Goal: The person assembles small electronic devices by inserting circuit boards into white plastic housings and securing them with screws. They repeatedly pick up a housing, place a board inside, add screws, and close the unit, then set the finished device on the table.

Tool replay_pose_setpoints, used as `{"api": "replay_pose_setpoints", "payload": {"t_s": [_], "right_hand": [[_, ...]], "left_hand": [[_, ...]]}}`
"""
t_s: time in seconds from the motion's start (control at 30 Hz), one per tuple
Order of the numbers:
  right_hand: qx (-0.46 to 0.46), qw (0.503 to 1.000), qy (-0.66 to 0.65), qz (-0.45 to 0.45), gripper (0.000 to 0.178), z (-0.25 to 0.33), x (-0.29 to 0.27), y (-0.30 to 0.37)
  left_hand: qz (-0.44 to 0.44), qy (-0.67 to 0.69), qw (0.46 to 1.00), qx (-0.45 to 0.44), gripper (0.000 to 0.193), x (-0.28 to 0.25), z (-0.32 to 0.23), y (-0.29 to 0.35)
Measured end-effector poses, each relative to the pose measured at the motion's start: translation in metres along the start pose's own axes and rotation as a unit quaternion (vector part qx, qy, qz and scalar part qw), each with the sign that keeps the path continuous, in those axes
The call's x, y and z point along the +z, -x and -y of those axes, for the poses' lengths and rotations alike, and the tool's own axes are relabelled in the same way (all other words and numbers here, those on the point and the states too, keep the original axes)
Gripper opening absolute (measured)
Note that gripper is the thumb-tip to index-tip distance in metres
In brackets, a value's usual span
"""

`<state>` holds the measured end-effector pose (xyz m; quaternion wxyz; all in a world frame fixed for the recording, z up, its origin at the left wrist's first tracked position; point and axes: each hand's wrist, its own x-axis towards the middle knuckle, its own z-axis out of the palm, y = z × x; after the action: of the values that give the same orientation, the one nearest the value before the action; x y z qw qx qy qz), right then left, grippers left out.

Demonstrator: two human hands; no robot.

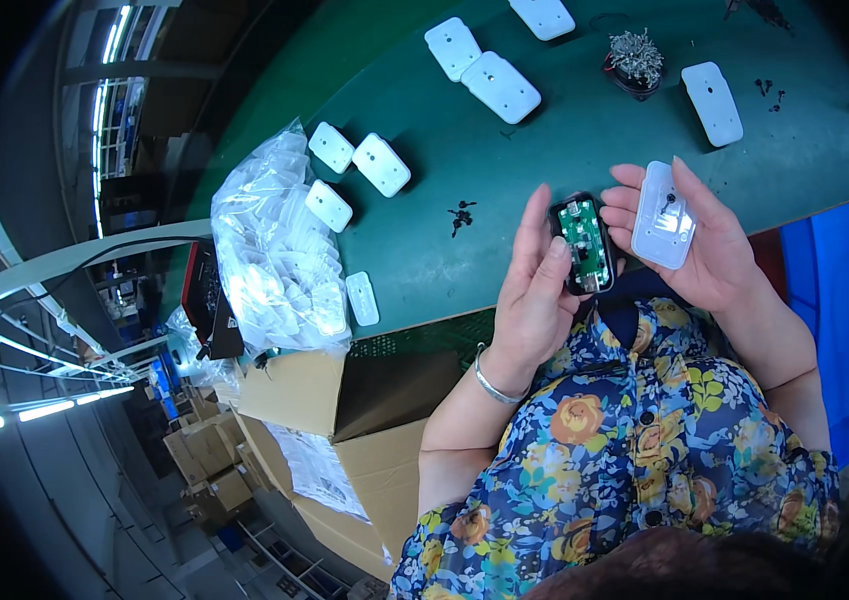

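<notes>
My left hand (537,285) grips a black plastic casing with a green circuit board (585,240) exposed inside it, its thumb lying along the casing's edge. Just to the right, my right hand (710,240) holds a white translucent cover (663,215) with rounded corners, tilted between thumb and fingers. The cover and the casing are apart, side by side above the table's near edge. Which fingers support the casing from below is hidden.
On the green table (425,260) lie several white covers (502,87), a dish of small screws (636,60) and little black parts (462,217). A clear bag of white covers (280,250) stands left. Below are an open cardboard box (385,470) and a blue bin (835,300).
</notes>
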<state>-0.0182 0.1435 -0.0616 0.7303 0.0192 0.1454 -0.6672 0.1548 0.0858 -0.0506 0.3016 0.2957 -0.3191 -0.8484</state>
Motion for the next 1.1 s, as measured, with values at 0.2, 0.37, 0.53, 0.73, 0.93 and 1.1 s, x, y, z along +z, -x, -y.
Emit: {"api": "replay_pose_setpoints", "payload": {"t_s": [0.2,0.37,0.53,0.73,0.93,1.1], "right_hand": [[-0.018,1.000,0.005,0.014,0.053,0.003,0.002,0.003],[-0.002,1.000,0.003,0.015,0.053,-0.003,0.003,0.004],[-0.003,1.000,-0.002,0.007,0.056,-0.005,-0.004,0.004],[-0.042,0.999,-0.013,-0.019,0.074,-0.008,-0.003,0.003],[-0.025,0.999,-0.013,-0.035,0.072,-0.021,0.001,-0.002],[-0.020,0.999,0.032,-0.012,0.070,-0.027,-0.013,-0.004]], "left_hand": [[-0.037,0.042,0.998,-0.012,0.039,-0.010,0.002,-0.007],[-0.030,0.049,0.997,-0.047,0.041,-0.003,0.003,-0.002],[-0.017,0.156,0.986,-0.057,0.046,0.000,-0.003,-0.003],[-0.026,0.065,0.998,0.006,0.056,0.001,-0.008,-0.002],[-0.006,-0.458,0.832,0.313,0.043,0.017,0.002,-0.019],[0.002,-0.557,0.754,0.347,0.043,0.028,0.005,-0.025]]}}
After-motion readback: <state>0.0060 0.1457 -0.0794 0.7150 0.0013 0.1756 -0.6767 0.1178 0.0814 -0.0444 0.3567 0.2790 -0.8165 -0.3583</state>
